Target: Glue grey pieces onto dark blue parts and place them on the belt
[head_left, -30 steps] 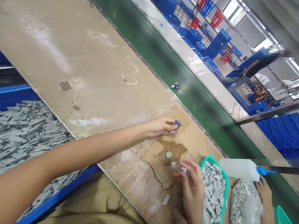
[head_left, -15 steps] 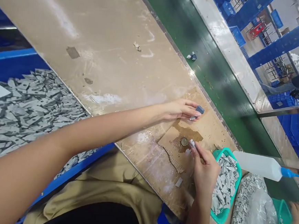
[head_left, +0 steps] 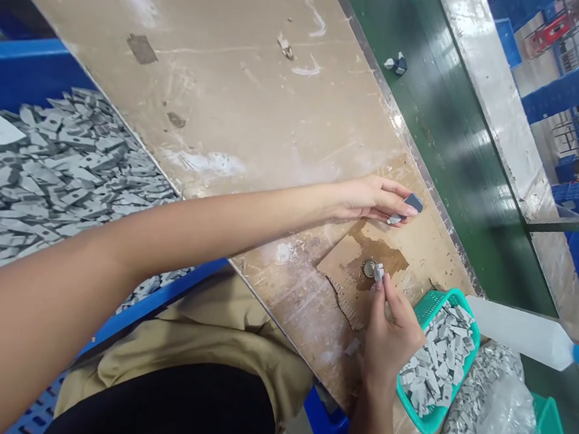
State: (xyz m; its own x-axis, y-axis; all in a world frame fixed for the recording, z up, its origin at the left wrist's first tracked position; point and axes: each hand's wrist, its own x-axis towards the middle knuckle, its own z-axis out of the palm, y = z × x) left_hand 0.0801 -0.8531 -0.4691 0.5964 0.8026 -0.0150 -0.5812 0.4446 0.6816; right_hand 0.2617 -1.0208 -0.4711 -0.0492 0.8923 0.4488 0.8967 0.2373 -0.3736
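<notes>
My left hand (head_left: 378, 200) is closed on a small dark grey plastic part (head_left: 413, 203), with a lighter grey piece (head_left: 395, 219) showing under the fingers. Pinched between the thumb and finger of my right hand (head_left: 392, 322) is a small light grey plastic piece (head_left: 379, 272). It is at the right edge of a bottle cap (head_left: 369, 268); whether it touches the cap I cannot tell. The cap sits on a torn sheet of cardboard (head_left: 333, 264) with a dark wet stain (head_left: 390, 251) around it.
A green basket (head_left: 475, 338) of grey pieces stands right of my right hand, beside a white bottle (head_left: 521, 329) with a blue tip. A plastic bag (head_left: 499, 421) of parts lies nearby. Left is a blue bin (head_left: 26, 56) full of grey parts. Beyond the table runs a green conveyor belt (head_left: 441, 135).
My right hand has brought the light grey piece to the bottle cap's edge. My left hand keeps hold of the dark grey part. The camera view has shifted; the other person's hand has left view.
</notes>
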